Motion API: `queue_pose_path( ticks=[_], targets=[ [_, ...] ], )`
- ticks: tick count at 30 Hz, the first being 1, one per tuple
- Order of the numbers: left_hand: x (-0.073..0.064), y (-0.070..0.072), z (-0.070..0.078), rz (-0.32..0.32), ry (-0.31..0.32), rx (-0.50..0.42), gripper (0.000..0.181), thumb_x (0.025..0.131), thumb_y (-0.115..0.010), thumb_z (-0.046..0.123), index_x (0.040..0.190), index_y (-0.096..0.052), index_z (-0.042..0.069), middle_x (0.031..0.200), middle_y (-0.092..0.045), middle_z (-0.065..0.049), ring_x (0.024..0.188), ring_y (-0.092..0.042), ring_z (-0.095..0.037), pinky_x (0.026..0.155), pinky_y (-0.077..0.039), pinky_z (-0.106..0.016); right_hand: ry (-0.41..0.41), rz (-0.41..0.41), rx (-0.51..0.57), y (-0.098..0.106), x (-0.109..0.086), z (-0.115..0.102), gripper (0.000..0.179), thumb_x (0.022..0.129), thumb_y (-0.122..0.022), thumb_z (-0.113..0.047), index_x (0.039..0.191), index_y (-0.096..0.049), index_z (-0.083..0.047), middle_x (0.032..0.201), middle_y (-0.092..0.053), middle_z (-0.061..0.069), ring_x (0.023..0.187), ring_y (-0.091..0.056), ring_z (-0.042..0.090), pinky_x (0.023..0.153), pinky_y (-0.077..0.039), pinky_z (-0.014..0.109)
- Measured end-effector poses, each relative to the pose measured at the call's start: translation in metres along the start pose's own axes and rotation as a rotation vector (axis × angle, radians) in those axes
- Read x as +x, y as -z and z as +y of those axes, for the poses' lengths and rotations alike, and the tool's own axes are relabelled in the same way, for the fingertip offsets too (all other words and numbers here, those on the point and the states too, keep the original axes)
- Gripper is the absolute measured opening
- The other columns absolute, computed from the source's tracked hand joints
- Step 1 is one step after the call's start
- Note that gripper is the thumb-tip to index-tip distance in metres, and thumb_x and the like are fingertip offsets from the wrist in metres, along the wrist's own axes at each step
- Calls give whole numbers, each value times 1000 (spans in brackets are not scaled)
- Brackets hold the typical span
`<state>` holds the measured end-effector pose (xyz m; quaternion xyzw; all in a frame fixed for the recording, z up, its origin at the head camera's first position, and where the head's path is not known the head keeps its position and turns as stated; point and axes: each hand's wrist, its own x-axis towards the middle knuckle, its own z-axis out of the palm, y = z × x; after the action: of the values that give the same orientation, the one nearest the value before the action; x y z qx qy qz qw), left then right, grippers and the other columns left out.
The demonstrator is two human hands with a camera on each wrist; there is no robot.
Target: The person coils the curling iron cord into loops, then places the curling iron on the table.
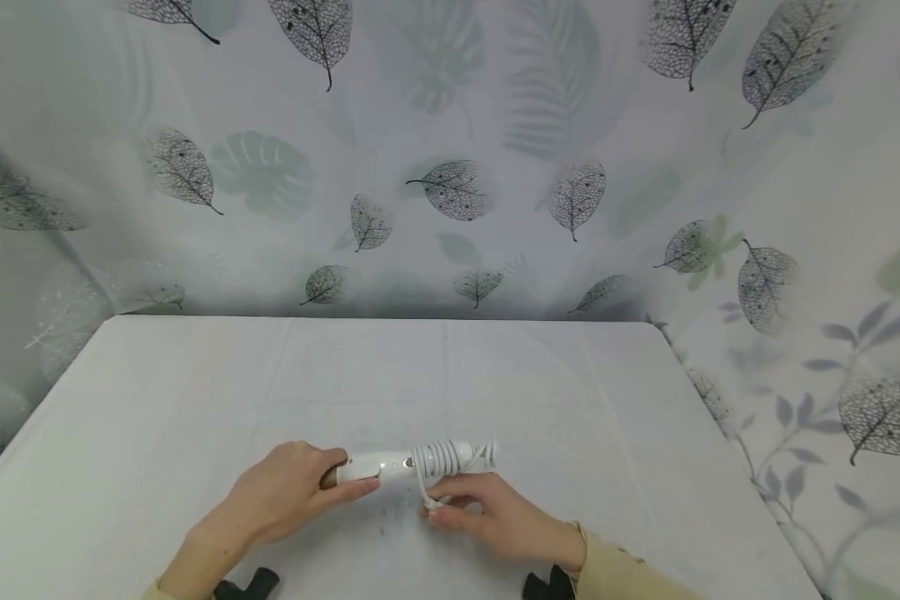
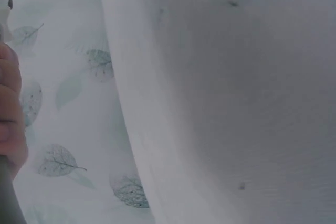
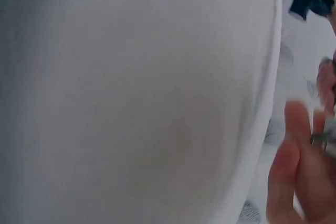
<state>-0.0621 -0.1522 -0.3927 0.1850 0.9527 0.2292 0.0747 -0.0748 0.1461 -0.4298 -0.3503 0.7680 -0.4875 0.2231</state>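
Observation:
A white wand-shaped appliance (image 1: 367, 467), resembling a hair styling iron, is held above the white table, lying crosswise. Its white cord (image 1: 438, 458) is wound in several turns around the right part. My left hand (image 1: 288, 492) grips the left end, the thumb stretched along the near side. My right hand (image 1: 487, 512) pinches the plug (image 1: 432, 503) at the cord's loose end, just below the coils. In the right wrist view, the plug's metal prongs (image 3: 319, 138) show beside the right fingers (image 3: 296, 124). Only curled fingers (image 2: 9, 98) appear in the left wrist view.
The white-covered table (image 1: 345, 375) spreads out around both hands, with small dark marks below the appliance. Leaf-patterned cloth (image 1: 450, 167) hangs behind and at both sides. Black straps (image 1: 251, 585) show at the wrists.

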Motion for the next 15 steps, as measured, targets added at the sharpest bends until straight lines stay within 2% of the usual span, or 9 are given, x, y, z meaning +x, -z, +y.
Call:
queue_pose_path(
  ticks=[2,4,5,9,10,12,15],
  targets=[
    [-1,-3,-1,9,-40,2,51,89,-54,71,68,-46,26,55,-31,17,51,-29,3,50,-28,-19,-45,-78,34,7,5,6,31,99,-63,-27,123,-67,-8,119,-70,3,104,-62,3,92,-51,27],
    [-2,-6,-2,29,-86,6,50,87,-56,72,68,-45,27,56,-29,18,52,-27,4,50,-26,-18,-15,-142,55,16,10,13,27,97,-66,-23,120,-66,-9,114,-69,3,101,-60,1,91,-51,27],
    [-2,-7,-3,41,-109,3,50,86,-57,72,68,-45,27,56,-28,19,52,-26,4,50,-26,-17,16,-175,65,20,14,16,24,96,-67,-20,117,-66,-9,110,-69,3,98,-59,0,90,-51,26],
    [-3,-15,-5,105,-209,-13,45,84,-63,70,71,-48,30,58,-30,23,53,-27,7,49,-27,-15,242,-273,56,39,31,28,20,92,-72,-10,110,-65,-10,100,-67,8,89,-56,2,83,-53,26],
    [-2,-16,-6,119,-231,-18,43,84,-64,69,72,-49,30,58,-32,23,54,-27,8,49,-28,-14,265,-291,51,43,34,30,20,91,-73,-9,110,-66,-10,99,-67,7,88,-56,2,82,-53,26],
    [-2,-20,-7,155,-277,-15,40,83,-70,64,73,-51,30,58,-35,24,54,-28,8,49,-27,-13,295,-325,52,51,40,34,20,91,-74,-9,110,-68,-10,102,-68,7,91,-58,4,84,-54,28],
    [0,-23,-10,201,-344,17,34,81,-81,43,73,-52,28,59,-37,24,54,-27,8,50,-25,-11,257,-376,71,60,49,38,19,93,-71,-8,111,-71,-7,108,-70,9,99,-62,8,89,-55,33]
  ],
)
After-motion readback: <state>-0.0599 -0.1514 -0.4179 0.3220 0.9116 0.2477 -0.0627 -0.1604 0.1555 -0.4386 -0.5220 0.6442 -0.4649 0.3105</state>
